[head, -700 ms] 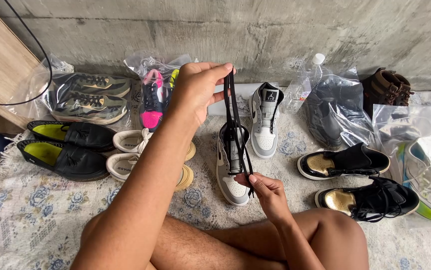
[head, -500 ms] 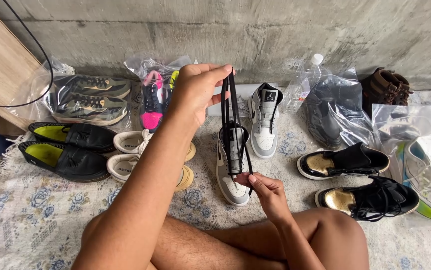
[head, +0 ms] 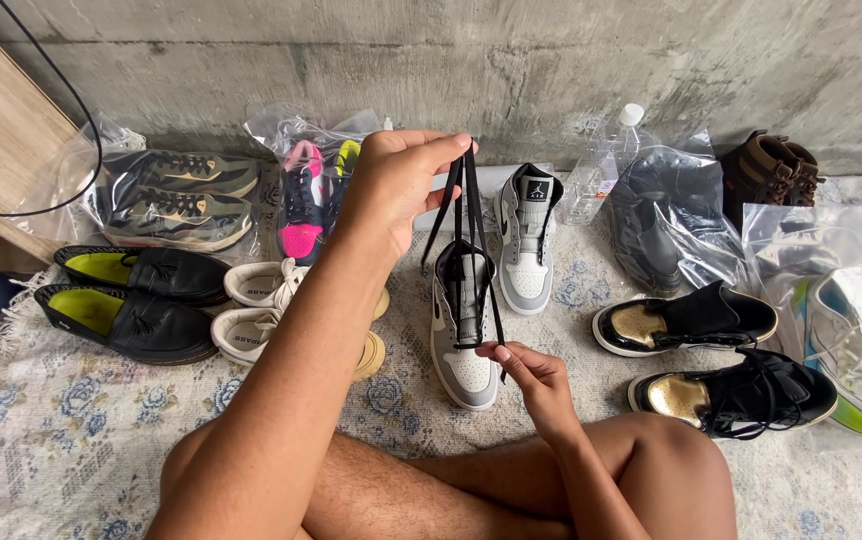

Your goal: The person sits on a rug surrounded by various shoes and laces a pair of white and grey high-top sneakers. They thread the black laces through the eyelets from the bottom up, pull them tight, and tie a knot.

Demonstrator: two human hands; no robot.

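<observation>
Almost nothing is shifting since the earlier frame: your left hand (head: 396, 185) is still pinching the black shoelace (head: 468, 215) up high, while your right hand (head: 531, 375) is gripping its lower end above the grey-and-white high-top sneaker (head: 463, 335). That sneaker is lying on the floral rug (head: 51, 420), its mate (head: 528, 240) just beyond, bagged shoes lining the concrete wall (head: 511, 60).

1 head-worn camera looks steeply down, close over the lap, toward a concrete wall (head: 551, 60).
</observation>
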